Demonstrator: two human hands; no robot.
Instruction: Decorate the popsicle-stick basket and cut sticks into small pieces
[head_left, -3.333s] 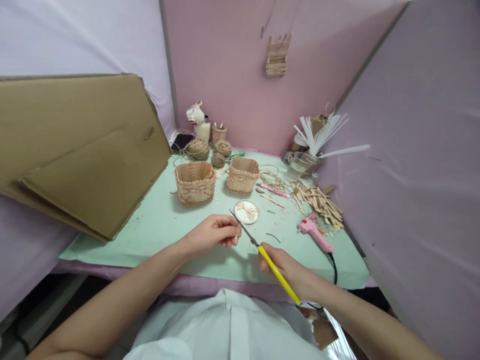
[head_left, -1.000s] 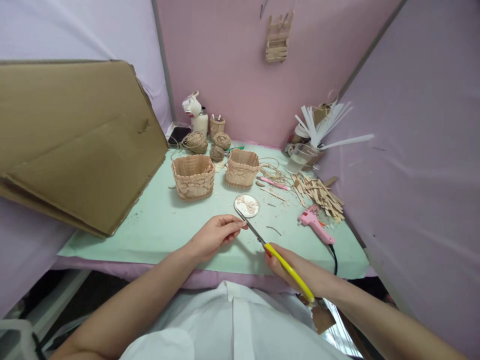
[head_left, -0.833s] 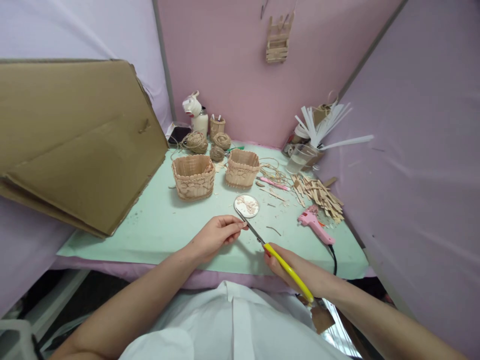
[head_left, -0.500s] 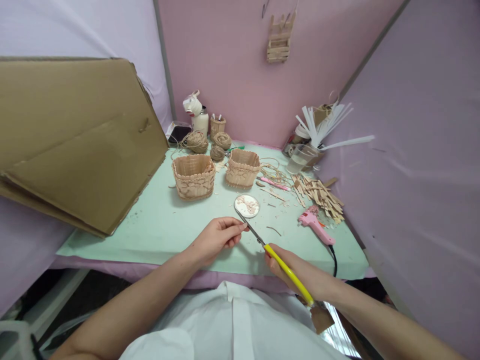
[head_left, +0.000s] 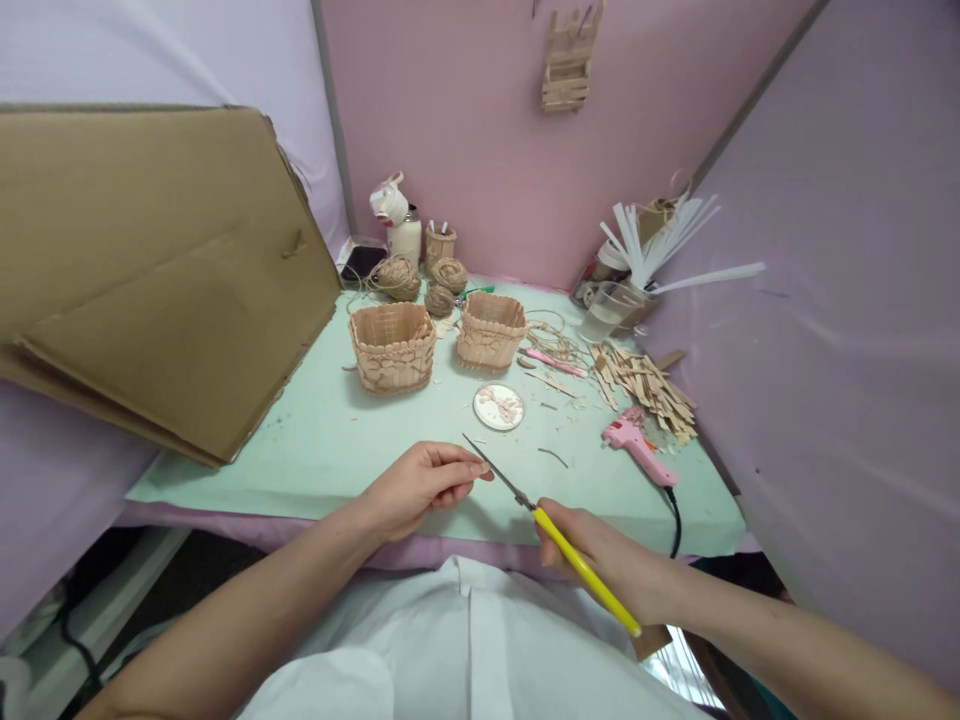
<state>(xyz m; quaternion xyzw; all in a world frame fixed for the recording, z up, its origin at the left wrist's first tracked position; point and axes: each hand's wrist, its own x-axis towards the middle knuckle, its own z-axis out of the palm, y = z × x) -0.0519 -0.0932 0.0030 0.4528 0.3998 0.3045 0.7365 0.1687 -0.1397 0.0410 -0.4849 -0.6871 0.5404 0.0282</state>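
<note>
Yellow-handled scissors (head_left: 581,565) are gripped in my right hand (head_left: 592,545), their blades pointing up and left. The blades reach to the fingertips of my left hand (head_left: 435,485), which is closed in a pinch. What the left fingers hold, if anything, is too small to name. Just beyond the blades lies a round white dish (head_left: 487,425) with small pale pieces in it. Behind it stand two small wooden baskets, a left basket (head_left: 394,365) and a right basket (head_left: 491,345), with scalloped rims.
A pink glue gun (head_left: 637,450) with a black cord lies at right, near a pile of wooden sticks (head_left: 652,385). Glue sticks (head_left: 649,240) stand in a cup behind. Twine balls (head_left: 397,278) sit at the back. Large cardboard (head_left: 165,270) leans at left.
The whole view has shifted slightly. My hands and the scissors sit a little lower and farther from the dish. The left fingers stay pinched by the blades.
</note>
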